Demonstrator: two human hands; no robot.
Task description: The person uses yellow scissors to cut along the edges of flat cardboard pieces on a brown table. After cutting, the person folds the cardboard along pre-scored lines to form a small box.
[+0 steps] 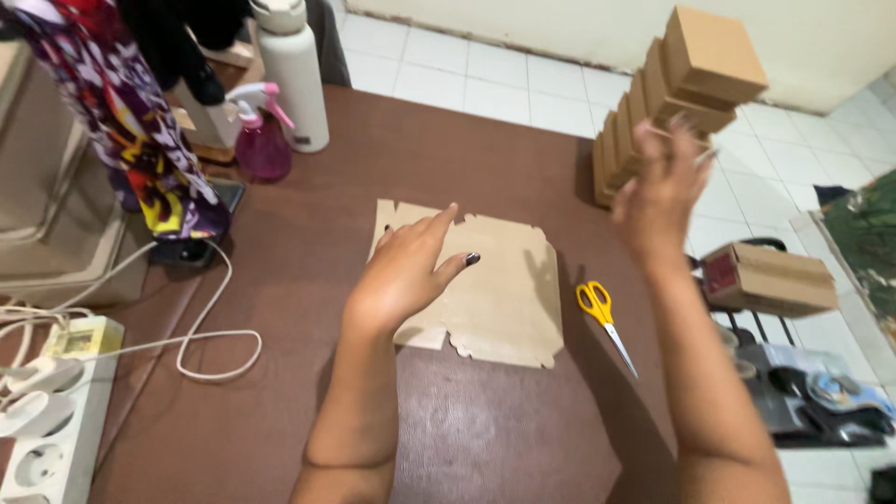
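One flat cardboard blank (495, 289) lying mid-table (467, 439), one pair of yellow-handled scissors (605, 322) just right of it, one leaning stack of folded boxes (672, 93) at the far right edge. Left hand (406, 271) pressed on the blank, fingers spread and unclenched. Right hand (665, 187) raised against the stack, fingers loosely splayed, grasp uncertain.

Matt cardboard sheet (495, 289) (smooth brown)
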